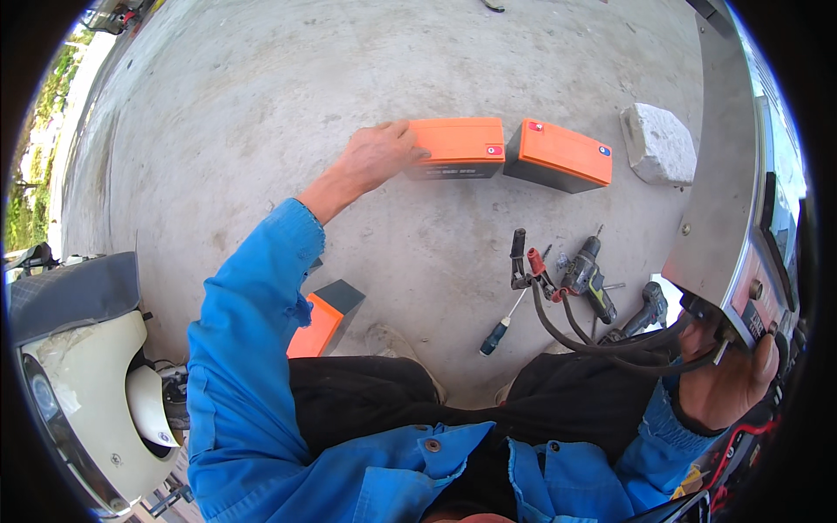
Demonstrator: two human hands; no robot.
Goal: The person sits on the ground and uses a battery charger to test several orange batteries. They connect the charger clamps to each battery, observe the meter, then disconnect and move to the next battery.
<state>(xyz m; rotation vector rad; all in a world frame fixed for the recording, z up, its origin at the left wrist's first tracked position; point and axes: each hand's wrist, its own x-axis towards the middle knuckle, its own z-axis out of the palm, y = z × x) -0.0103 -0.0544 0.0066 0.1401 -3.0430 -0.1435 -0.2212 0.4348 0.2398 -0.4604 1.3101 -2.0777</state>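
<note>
My left hand (386, 153) grips the left end of an orange-topped battery (458, 140), with the thumb on its near side. A second orange-topped battery (565, 153) sits just right of it, turned at an angle. Another battery (317, 323) lies near my left knee, partly hidden by my blue sleeve. At the far right my right hand (726, 372) holds the lower end of a metal-cased unit (719, 170); its fingers are partly hidden. Thick black cables (575, 340) run from there to a red clamp (537, 261) and a black clamp (518, 252).
A cordless drill (588, 274), a screwdriver (495, 337) and another power tool (644, 310) lie on the concrete floor (392, 72) before my knees. A whitish stone block (657, 144) stands beside the unit. A cream motor scooter (85, 386) is at the left.
</note>
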